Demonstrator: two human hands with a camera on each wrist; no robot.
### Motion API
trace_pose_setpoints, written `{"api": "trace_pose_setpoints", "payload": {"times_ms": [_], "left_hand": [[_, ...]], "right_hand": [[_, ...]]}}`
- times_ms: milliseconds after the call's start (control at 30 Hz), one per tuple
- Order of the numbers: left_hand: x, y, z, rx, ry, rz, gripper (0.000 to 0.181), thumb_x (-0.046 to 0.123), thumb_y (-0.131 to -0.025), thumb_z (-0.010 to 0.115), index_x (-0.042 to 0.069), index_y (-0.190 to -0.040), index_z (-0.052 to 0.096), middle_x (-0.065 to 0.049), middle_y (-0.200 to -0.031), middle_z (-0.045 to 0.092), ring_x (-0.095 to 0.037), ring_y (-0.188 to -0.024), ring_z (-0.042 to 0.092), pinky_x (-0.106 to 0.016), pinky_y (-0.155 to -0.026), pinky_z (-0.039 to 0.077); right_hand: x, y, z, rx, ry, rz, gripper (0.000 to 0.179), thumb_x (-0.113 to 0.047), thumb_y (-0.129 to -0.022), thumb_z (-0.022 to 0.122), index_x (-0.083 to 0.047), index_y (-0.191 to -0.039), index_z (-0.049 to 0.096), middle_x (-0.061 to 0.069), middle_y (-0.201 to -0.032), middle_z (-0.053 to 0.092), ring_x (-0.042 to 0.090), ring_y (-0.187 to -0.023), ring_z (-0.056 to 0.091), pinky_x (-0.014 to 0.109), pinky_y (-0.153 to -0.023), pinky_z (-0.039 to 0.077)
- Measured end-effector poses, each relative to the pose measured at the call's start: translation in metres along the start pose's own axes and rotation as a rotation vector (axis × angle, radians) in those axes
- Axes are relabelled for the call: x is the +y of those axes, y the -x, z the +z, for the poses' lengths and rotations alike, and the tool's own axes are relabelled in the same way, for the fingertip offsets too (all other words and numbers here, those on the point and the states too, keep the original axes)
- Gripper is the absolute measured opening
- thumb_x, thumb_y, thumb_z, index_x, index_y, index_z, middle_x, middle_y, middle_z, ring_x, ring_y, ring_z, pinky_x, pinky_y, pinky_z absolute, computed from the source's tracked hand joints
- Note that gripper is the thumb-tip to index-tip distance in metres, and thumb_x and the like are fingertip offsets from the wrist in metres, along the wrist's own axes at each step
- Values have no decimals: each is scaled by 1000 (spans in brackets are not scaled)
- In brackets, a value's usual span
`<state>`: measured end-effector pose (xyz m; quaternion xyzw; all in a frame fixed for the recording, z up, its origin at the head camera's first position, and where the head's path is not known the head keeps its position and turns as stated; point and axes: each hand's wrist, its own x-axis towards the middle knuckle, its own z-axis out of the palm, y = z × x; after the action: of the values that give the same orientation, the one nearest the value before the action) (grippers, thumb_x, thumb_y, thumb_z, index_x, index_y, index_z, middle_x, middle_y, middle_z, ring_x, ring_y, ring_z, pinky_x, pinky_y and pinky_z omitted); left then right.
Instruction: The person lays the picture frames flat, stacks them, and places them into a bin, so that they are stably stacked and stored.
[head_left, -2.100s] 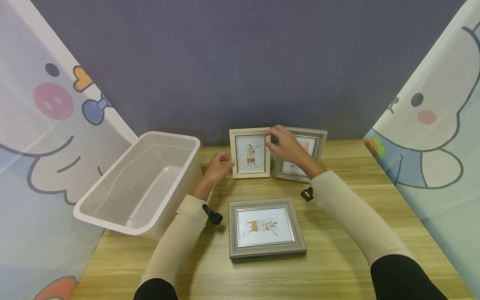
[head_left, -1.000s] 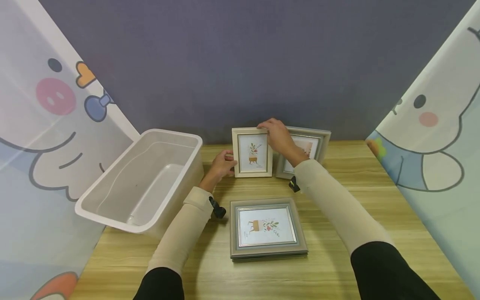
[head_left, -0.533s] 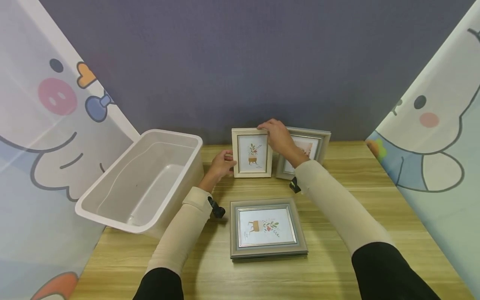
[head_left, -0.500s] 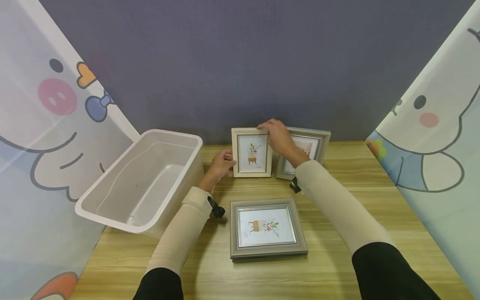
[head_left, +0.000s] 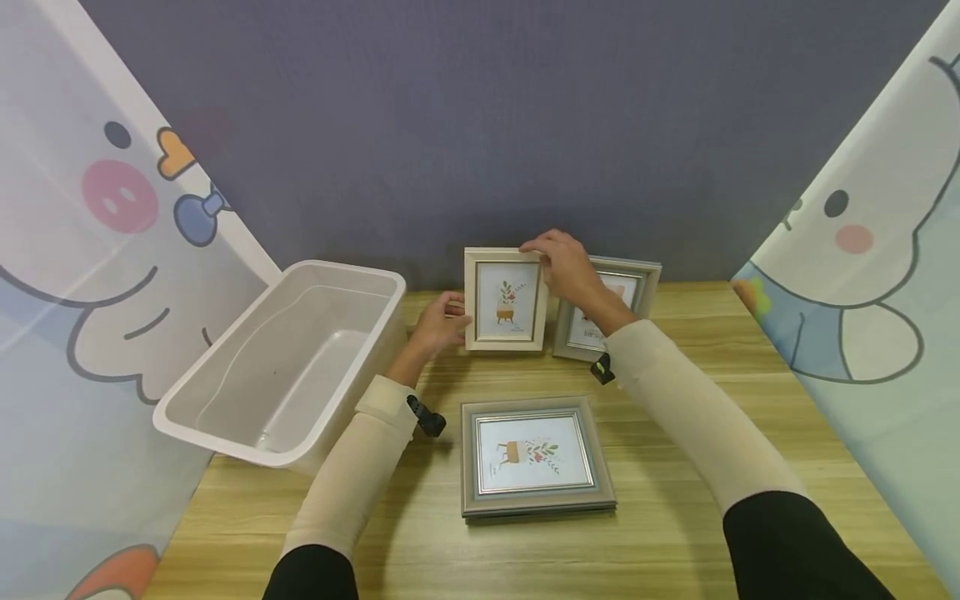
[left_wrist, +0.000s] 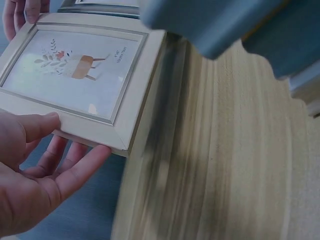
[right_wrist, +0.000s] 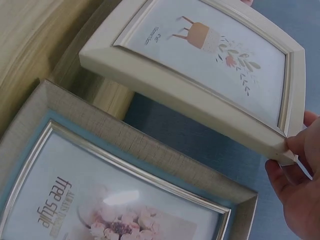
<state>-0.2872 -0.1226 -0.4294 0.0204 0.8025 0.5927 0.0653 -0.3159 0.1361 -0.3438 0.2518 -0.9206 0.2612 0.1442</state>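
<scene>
A cream picture frame (head_left: 506,300) with a potted-plant print is upright near the back wall, held between both hands. My left hand (head_left: 438,322) grips its left edge, the thumb on the front and the fingers behind, as the left wrist view shows. At its upper right corner my right hand (head_left: 570,271) pinches the border between thumb and fingers. In the right wrist view the cream frame's lower edge seems lifted off the table. A grey-brown picture frame (head_left: 643,292) with a flower print leans against the wall just right of it, partly covered by my right hand.
Grey-brown frames (head_left: 534,457) lie stacked flat on the wooden table (head_left: 675,517) in front of me. A whitish plastic tub (head_left: 281,362) stands at the left, close to my left forearm. The dark wall (head_left: 480,125) rises behind the upright frames.
Both hands closed in on the cream frame, which stood against the wall. Since half a second ago it has risen slightly and come away from the wall. The other frames stay put.
</scene>
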Motion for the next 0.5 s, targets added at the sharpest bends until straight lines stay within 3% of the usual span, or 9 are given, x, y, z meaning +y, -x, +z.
{"api": "trace_pose_setpoints", "payload": {"times_ms": [133, 367, 500], "left_hand": [[4, 5, -3, 2, -31, 21, 40, 9, -99, 65, 8, -137, 53, -21, -131, 58, -33, -114, 62, -51, -86, 60], [14, 12, -8, 39, -151, 79, 38, 12, -100, 64, 9, -137, 55, -19, -129, 62, -34, -118, 62, -40, -79, 59], [21, 17, -9, 63, -209, 125, 37, 12, -99, 64, 9, -136, 57, -20, -127, 65, -36, -118, 64, -43, -90, 57]], "right_hand": [[3, 6, -2, 22, -9, -28, 39, 3, -100, 48, -12, -127, 71, 14, -126, 65, 33, -116, 60, 50, -98, 50], [3, 17, -9, 49, -43, -57, 37, 0, -99, 49, -11, -126, 71, 16, -124, 65, 29, -91, 62, 43, -76, 51], [4, 25, -13, 64, -52, -70, 37, 1, -97, 50, -10, -125, 72, 16, -122, 66, 27, -85, 59, 41, -73, 48]]}}
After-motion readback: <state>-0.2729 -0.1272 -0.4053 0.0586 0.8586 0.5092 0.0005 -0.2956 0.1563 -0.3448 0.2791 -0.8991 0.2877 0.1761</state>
